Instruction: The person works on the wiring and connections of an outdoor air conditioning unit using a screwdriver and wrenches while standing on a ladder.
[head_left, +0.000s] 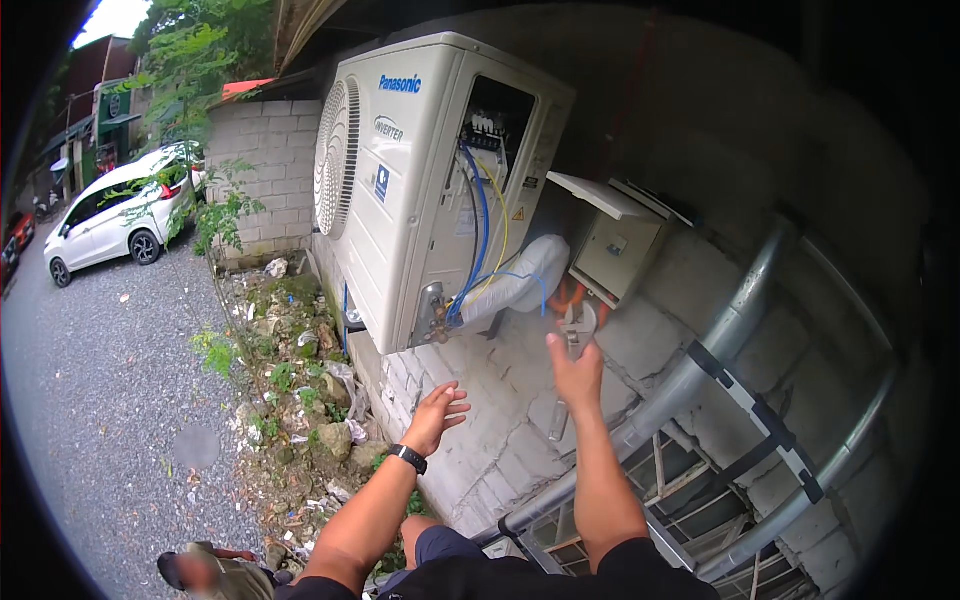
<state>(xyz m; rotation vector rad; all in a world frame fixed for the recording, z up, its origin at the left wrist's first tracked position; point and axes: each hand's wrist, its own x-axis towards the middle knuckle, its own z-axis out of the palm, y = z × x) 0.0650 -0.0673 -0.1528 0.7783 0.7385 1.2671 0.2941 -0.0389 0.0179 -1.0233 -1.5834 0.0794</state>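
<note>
Two forearms [608, 490] extend, right hand [577, 378] gripping one wrench [576, 341]

Daylit gravel [130, 350] left; wall [730, 140] dim upper right; edges bowed, blackened.

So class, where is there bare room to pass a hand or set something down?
Passing: before the block wall, between the left hand and the adjustable wrench in the right hand. Setting down: gravel between the white car and the rubble strip. Crowded: valves on the condenser unit, among wires and wrapped pipe.

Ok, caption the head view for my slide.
Right hand grips an adjustable wrench, left hand empty, near an outdoor air-conditioning unit.
</note>
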